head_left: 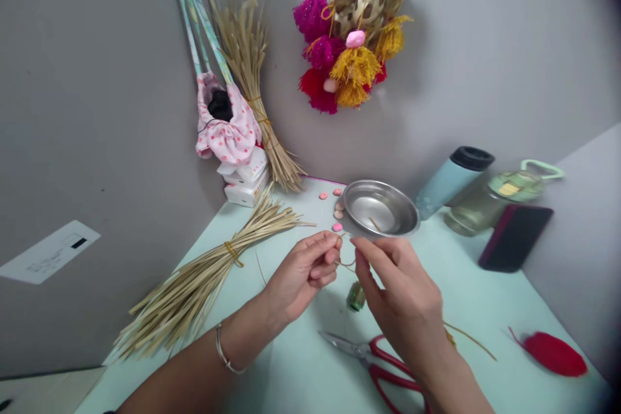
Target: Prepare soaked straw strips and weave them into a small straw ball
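Note:
My left hand (306,268) is closed, thumb and fingers pinching a thin tan strand (346,265) that curves in a small loop between my hands. My right hand (400,284) faces it, thumb and forefinger pinched at the other side of the loop. The strand's ends are partly hidden by my fingers. Under my hands on the table stands a small green glass bottle (356,296). Red-handled scissors (361,350) lie below, their handles partly behind my right wrist. Another thin tan strand (470,338) shows beyond that wrist.
A metal bowl (352,197) stands behind my hands, beside several pink beads (337,227). A tied straw bundle (204,272) lies left. At right are a blue tumbler (451,181), a green bottle (478,200), a phone (515,238) and a red tassel (555,354). Woven balls (369,6) hang above.

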Available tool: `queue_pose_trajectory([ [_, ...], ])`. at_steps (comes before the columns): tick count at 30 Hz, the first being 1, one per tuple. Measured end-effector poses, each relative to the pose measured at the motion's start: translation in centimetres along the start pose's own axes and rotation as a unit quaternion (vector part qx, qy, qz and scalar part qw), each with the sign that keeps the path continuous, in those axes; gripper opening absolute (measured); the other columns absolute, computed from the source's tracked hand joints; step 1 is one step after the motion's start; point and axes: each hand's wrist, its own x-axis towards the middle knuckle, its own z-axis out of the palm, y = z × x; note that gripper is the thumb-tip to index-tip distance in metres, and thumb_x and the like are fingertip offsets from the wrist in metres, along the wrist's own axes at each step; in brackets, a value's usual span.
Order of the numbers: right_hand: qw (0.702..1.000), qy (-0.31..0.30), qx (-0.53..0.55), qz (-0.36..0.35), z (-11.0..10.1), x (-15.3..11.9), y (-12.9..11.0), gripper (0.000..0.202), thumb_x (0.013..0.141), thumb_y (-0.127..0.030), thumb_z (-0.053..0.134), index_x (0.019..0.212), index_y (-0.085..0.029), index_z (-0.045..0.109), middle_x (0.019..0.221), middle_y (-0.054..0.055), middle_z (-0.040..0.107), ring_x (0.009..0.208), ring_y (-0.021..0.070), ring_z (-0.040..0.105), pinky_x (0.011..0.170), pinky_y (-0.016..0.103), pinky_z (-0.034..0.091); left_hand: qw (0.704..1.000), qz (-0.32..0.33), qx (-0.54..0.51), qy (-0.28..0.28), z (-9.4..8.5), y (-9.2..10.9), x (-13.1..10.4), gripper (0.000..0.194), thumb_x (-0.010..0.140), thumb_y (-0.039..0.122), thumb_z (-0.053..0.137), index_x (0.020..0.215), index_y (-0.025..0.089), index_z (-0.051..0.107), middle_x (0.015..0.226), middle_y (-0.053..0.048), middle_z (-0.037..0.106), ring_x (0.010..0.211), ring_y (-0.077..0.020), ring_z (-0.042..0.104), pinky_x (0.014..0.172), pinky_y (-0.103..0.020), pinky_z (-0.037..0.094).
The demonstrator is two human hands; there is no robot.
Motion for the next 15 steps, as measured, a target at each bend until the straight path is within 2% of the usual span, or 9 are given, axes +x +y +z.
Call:
queue_pose_trajectory([
  [4,0.997,-0.048,-0.054,-0.002,0.6,-0.1,-0.3,0.027,0.097,-0.013,0.049,0.121,-0.016,0.062,0.084,0.003,0.053,0.064,0.0132,0.052,0.052,0.024,0.038,1.0,0.012,0.028,0.009,-0.1,-0.2,0.1,0.017,0.092,0.025,0.058,0.082,0.012,0.053,0.066,0.007,0.04,0.046,-0.002,0.016,0.044,-0.017,0.014],
  [7,0.995,-0.067,-0.056,0.042,0.7,0.0,-0.5,0.016,0.097,-0.021,0.052,0.103,-0.018,0.066,0.083,0.004,0.053,0.063,0.0144,0.051,0.049,0.026,0.034,0.996,0.025,0.082,0.017,-0.2,-0.5,0.1,0.02,0.091,0.027,0.059,0.078,0.014,0.051,0.064,0.007,0.041,0.047,-0.0031,0.017,0.045,-0.019,0.015],
  [9,0.995,-0.079,-0.009,0.066,0.2,0.3,-0.6,0.013,0.096,-0.022,0.053,0.093,-0.019,0.065,0.09,0.006,0.055,0.07,0.0158,0.053,0.052,0.026,0.036,0.987,0.04,0.155,0.025,-0.2,-0.6,0.1,0.02,0.09,0.029,0.058,0.078,0.015,0.051,0.062,0.007,0.043,0.047,-0.0038,0.019,0.046,-0.02,0.016],
  [11,0.992,-0.093,0.054,0.07,-0.6,0.6,-0.6,0.011,0.095,-0.022,0.054,0.091,-0.02,0.064,0.098,0.008,0.056,0.078,0.0179,0.053,0.061,0.028,0.041,0.963,0.077,0.256,0.039,-0.3,-0.4,0.0,0.019,0.09,0.03,0.059,0.08,0.016,0.053,0.062,0.006,0.045,0.05,-0.005,0.029,0.049,-0.019,0.023],
  [15,0.972,-0.144,0.171,0.073,-2.9,1.2,-1.2,0.013,0.095,-0.022,0.054,0.083,-0.022,0.06,0.107,0.007,0.056,0.094,0.0212,0.053,0.078,0.033,0.045,0.886,0.162,0.428,0.07,-1.0,-0.1,0.1,0.019,0.093,0.033,0.055,0.083,0.017,0.056,0.066,0.004,0.048,0.061,-0.0084,0.042,0.059,-0.021,0.034],
])
